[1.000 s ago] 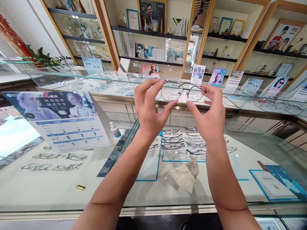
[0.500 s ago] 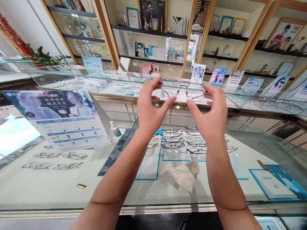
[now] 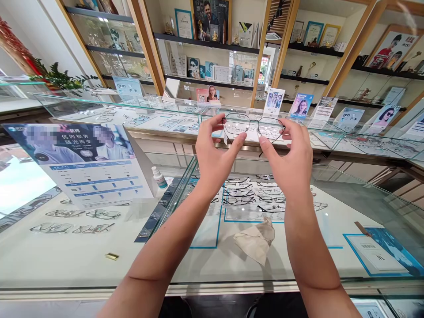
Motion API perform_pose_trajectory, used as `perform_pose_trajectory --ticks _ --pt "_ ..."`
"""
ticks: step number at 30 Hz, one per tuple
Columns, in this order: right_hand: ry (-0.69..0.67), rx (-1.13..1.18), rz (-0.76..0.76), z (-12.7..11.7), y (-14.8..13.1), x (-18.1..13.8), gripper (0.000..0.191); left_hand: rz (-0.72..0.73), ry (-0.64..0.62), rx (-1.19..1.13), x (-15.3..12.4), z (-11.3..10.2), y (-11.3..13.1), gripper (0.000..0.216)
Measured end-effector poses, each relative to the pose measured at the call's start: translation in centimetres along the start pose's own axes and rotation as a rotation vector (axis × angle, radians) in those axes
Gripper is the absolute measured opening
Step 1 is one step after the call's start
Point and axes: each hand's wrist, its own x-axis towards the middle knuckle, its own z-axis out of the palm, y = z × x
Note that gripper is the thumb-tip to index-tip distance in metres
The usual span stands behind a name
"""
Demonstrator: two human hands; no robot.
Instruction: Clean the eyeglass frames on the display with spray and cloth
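Note:
A pair of eyeglasses [image 3: 254, 121] with a thin dark frame and rounded clear lenses is held up above the glass counter. My left hand [image 3: 217, 152] pinches its left side, thumb near the lower rim of the left lens. At the opposite side, my right hand [image 3: 291, 154] grips the frame the same way, thumb by the right lens. A small pale tag hangs below the left lens. Beneath my hands, a crumpled beige cloth [image 3: 255, 240] lies on the counter top. Parts of the temples are hidden behind my fingers.
Several rows of eyeglasses [image 3: 238, 201] show inside the glass counter [image 3: 198, 274]. To the left stand a folded sign [image 3: 96, 176] and a white spray bottle [image 3: 159, 177]. A small gold-coloured piece [image 3: 112, 256] lies in front. Beyond runs another glass display case [image 3: 159, 132].
The eyeglasses have tilted and dropped slightly, and the tag now shows below the left lens. My left hand has shifted a little to the right; both hands keep their hold.

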Motion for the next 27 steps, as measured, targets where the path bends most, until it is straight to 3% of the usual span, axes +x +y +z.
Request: perform_pose_trajectory --ticks 6,17,23,27 --pt "-0.048 0.042 0.052 0.0 0.0 0.0 0.049 0.091 0.060 0.078 -0.1 -0.1 0.7 0.057" --pt "-0.064 -0.003 0.018 -0.1 0.0 -0.1 0.050 0.055 0.035 0.079 -0.2 -0.1 0.4 0.066" --pt "0.000 -0.019 -0.060 0.1 -0.4 -0.2 0.050 0.027 0.045 0.041 -0.1 0.2 -0.3 0.058" --pt "0.035 0.126 -0.033 0.3 -0.6 0.0 0.053 0.090 0.104 0.007 0.0 0.6 -1.2 0.060"
